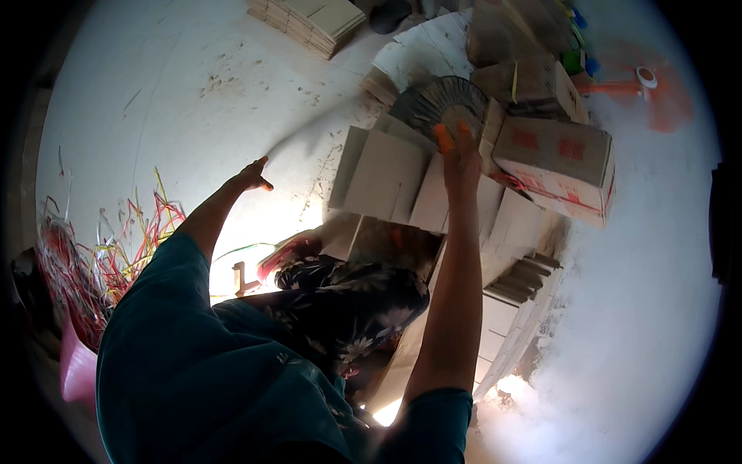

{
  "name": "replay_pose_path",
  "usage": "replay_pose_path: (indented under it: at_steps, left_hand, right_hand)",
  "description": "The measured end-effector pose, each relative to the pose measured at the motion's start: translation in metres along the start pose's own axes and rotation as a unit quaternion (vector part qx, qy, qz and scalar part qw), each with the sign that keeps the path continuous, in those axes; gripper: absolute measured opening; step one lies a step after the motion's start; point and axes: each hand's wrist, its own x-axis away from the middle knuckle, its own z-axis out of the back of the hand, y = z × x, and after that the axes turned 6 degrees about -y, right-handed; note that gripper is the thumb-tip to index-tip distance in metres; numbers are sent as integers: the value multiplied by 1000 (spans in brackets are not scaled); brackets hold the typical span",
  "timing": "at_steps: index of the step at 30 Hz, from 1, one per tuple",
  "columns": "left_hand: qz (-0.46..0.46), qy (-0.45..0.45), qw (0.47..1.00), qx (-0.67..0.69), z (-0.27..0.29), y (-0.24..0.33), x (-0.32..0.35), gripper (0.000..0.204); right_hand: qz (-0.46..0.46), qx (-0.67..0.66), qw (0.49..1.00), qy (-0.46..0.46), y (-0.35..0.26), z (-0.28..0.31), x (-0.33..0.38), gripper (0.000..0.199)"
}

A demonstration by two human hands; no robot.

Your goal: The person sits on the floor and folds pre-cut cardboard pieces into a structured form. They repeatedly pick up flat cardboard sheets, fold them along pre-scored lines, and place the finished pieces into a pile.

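From the head camera, the right hand (pixel 461 158) is reaching far out, its orange-tipped fingers (pixel 443 139) touching a grey fan of stacked sheets (pixel 442 100) lying among cardboard boxes (pixel 553 158). I cannot tell if it is gripping. The left hand (pixel 253 175) is stretching out open, holding nothing, over the white floor (pixel 178 93).

Two hands (pixel 251 175) (pixel 461 158) — one printed carton (pixel 553 166), one fan (pixel 653 81).
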Motion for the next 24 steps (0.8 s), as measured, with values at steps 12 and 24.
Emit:
replay_pose_path:
  at_steps: [12,24]
  left_hand:
    - [-52,63,997,4,7,-30,-28,103]
    - [-249,117,943,188,73,141,-158,77]
  right_hand:
    - [-25,120,976,-182,-5,-43,-88,119]
    - [89,127,965,-210,-2,-39,-95,78]
